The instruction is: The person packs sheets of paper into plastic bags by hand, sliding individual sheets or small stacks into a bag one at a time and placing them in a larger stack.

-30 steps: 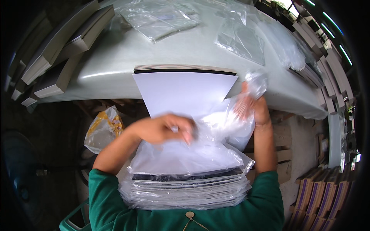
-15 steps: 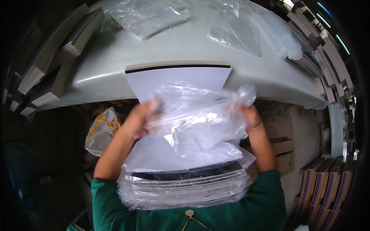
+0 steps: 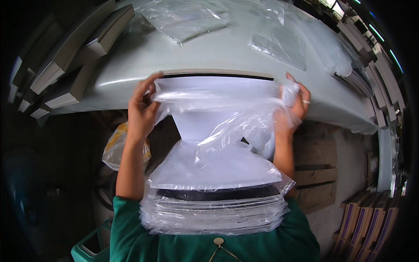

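Observation:
A clear plastic bag stretches crosswise between my hands, over the far end of a white sheet or board whose far edge shows dark and layered. My left hand grips the bag's left edge between thumb and fingers, beside the far left corner. On the other side my right hand, with a ring on one finger, holds the bunched right end of the bag; motion blurs it somewhat. Closer to my body lies a thick stack of plastic-wrapped flat pieces, white on top with a black band at the near edge.
Flat clear bags and another bag pile lie on the pale covered table. Thick board stacks stand at the left and right. Below are a yellow-and-white bag, a green stool and cartons.
Both hands have moved away from me and farther apart, carrying the bag to the board's far edge. The crumpled bag is now spread wide across it.

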{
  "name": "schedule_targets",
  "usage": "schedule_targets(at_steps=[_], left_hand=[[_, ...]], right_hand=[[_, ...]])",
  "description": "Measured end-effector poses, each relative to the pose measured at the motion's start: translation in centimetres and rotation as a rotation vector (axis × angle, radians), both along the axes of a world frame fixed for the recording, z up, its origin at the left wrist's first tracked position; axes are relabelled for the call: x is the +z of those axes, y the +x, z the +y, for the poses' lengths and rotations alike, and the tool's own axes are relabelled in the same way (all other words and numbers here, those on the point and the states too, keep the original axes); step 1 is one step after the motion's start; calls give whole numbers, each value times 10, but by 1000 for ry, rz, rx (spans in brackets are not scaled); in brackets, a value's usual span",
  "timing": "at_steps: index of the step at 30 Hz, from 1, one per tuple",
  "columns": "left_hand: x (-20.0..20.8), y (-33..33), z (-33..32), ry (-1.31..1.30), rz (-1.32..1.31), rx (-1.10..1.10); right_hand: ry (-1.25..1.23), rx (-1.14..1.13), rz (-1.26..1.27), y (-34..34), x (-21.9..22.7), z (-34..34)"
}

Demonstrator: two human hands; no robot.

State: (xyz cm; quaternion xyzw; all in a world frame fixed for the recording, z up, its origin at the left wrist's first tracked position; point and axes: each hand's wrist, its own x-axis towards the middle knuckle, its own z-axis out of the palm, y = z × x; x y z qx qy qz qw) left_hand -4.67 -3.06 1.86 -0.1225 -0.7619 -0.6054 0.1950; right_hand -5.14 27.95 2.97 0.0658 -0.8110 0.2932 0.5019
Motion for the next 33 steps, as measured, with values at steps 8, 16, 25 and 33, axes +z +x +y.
schedule_targets(at_steps=[8, 16, 25, 33], left_hand=[[14, 64, -26, -87, -243, -671], [-142, 26, -34, 717, -1008, -611], [-322, 10, -52, 289, -936, -436], [25, 14, 35, -118, -433, -673]], right_hand=[[-182, 669, -335, 80, -4, 39], [-1413, 891, -1282, 47, -221, 92], [-694, 387, -1301, 0, -294, 78], [-1021, 1383, -752, 29, 1, -9]])
